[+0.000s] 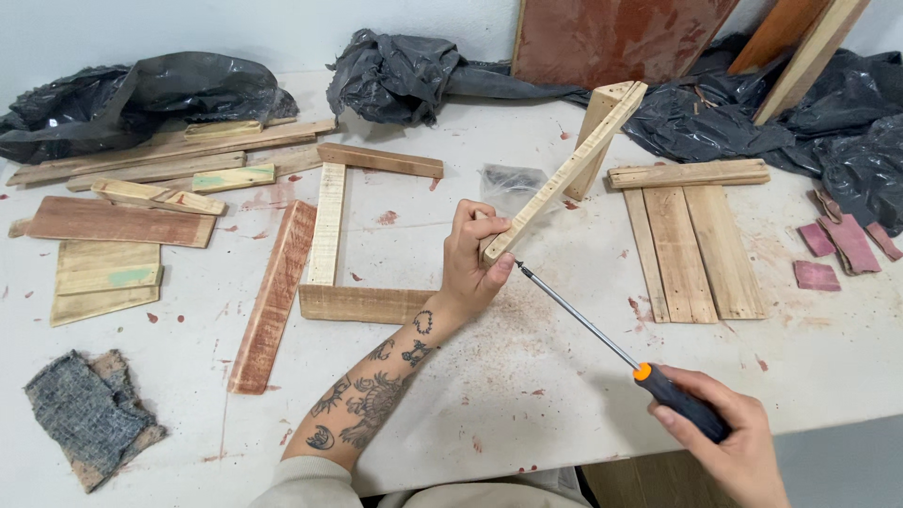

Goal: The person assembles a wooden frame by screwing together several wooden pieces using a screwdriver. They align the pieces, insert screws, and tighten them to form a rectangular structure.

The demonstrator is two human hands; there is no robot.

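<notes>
My left hand (475,263) grips the near end of a long pale wooden slat (576,162), holding it slanted up and away toward the right. My right hand (729,437) is closed on the black and orange handle of a screwdriver (588,323). Its thin metal shaft points up-left, and the tip meets the slat's near end right by my left fingers. Under my left wrist lies a partly built wooden frame (329,226) of three slats on the white table (527,376).
Loose planks (122,221) lie at the left, a slatted panel (691,240) at the right. Black plastic sheets (404,71) and a reddish board (611,38) stand along the back. A grey cloth (89,414) sits near left, pink scraps (842,245) far right.
</notes>
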